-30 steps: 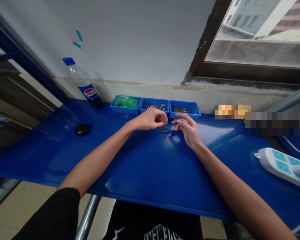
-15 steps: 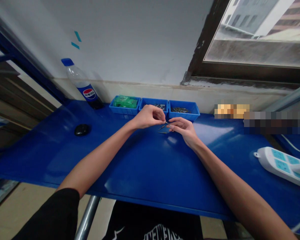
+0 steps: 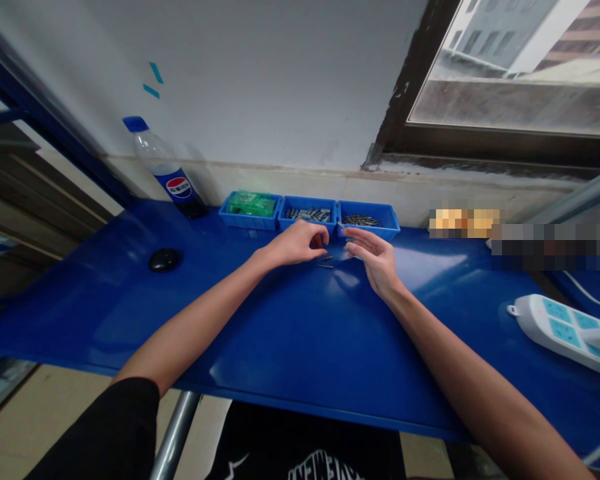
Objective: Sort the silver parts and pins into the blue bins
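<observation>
My left hand [image 3: 300,242] hovers over the table in front of the middle bin, with a gap between its thumb and curled fingers and nothing seen in it. Close by on the right, my right hand [image 3: 373,258] is half curled in front of the right bin [image 3: 387,231]. Something small and pale shows at its fingers, too small to make out. Between the hands lie two thin brass-coloured metal pins, an upper pin [image 3: 325,258] and a lower pin [image 3: 325,267]. More thin metal pins [image 3: 361,220] fill the right bin, and short grey cylinders [image 3: 310,215] fill the middle bin [image 3: 286,222].
A left bin [image 3: 225,215] holds a green plastic package [image 3: 251,203]. Along the wall stands a Pepsi bottle [image 3: 175,183], with a black computer mouse [image 3: 164,260] in front. A white power strip [image 3: 535,313] lies at the right of the blue table [image 3: 300,347].
The hands have moved apart. The thin metal pin that was between their fingertips no longer shows there. My left hand's fingers have spread, and the upper loose pin has turned slightly.
</observation>
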A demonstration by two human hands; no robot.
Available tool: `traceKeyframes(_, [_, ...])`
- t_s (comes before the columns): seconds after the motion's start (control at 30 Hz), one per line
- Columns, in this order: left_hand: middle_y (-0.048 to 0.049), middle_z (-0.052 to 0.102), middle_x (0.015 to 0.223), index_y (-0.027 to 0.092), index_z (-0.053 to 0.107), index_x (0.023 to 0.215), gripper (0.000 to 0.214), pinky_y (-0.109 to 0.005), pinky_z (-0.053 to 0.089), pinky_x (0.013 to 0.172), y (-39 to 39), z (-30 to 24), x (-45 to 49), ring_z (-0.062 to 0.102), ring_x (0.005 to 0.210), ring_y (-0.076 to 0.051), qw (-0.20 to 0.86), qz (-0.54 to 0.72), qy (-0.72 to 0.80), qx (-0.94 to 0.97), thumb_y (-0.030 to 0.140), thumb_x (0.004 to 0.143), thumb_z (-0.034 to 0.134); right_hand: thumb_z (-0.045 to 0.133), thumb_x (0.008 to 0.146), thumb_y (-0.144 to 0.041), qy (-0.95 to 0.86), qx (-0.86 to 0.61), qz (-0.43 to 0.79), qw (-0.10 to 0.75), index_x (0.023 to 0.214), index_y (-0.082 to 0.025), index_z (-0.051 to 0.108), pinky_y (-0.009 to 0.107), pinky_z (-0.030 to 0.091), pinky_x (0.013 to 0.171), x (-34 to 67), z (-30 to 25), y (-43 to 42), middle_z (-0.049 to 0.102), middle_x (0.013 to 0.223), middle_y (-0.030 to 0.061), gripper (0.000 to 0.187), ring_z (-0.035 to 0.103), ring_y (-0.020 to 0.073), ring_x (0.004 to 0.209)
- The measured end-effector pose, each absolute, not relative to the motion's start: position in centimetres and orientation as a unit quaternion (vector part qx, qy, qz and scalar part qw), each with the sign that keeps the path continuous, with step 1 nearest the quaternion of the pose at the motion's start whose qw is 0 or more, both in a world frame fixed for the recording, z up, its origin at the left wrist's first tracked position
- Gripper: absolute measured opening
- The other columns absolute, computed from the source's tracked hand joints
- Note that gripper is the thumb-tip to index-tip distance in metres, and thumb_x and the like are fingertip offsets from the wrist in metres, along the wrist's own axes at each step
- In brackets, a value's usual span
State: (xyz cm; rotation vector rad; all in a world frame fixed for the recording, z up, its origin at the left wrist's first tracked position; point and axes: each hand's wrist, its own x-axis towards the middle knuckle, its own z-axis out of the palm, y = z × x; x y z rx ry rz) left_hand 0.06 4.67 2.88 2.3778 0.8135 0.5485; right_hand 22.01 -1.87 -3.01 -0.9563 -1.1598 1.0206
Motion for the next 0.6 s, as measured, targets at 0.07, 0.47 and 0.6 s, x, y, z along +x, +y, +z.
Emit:
traceKeyframes(0.07, [-0.0054, 0.076, 0.081, 0.015, 0.076, 0.093, 0.015, -0.025, 0.049, 0.066, 4.6, 2.5, 0.2, 0.069, 0.072, -0.017, 0.253, 0.165, 0.3, 0.905, 0.025, 0.082, 0.076, 0.087, 0.077, -0.033, -0.499, -0.408, 0.433, 0.63, 0.127, -0.031, 0.073, 0.037, 0.059, 0.08, 22.0, -3.0, -1.9, 0.07, 0.14, 0.0063, 0.052, 0.073, 0.0232, 0.098])
traceKeyframes(0.47, [-0.0115, 0.072, 0.1, 0.015, 0.071, 0.092, 0.01, -0.03, 0.046, 0.072, 3.6, 2.4, 0.7, 0.068, 0.086, -0.023, 0.138, 0.058, 0.32, 0.935, 0.015, 0.092, 0.06, 0.08, 0.08, -0.031, -0.494, -0.402, 0.454, 0.623, 0.128, -0.031, 0.069, 0.036, 0.058, 0.076, 22.0, -2.7, -2.0, 0.07, 0.138, 0.007, 0.049, 0.072, 0.0202, 0.089])
traceKeyframes(0.6, [-0.0096, 0.071, 0.096, 0.014, 0.067, 0.094, 0.009, -0.03, 0.046, 0.072, 3.9, 2.4, 0.6, 0.065, 0.083, -0.02, 0.182, 0.096, 0.294, 0.933, 0.015, 0.094, 0.058, 0.079, 0.08, -0.032, -0.49, -0.41, 0.456, 0.62, 0.127, -0.03, 0.068, 0.036, 0.058, 0.076, 22.0, -2.5, -2.0, 0.071, 0.135, 0.0072, 0.048, 0.071, 0.0197, 0.087])
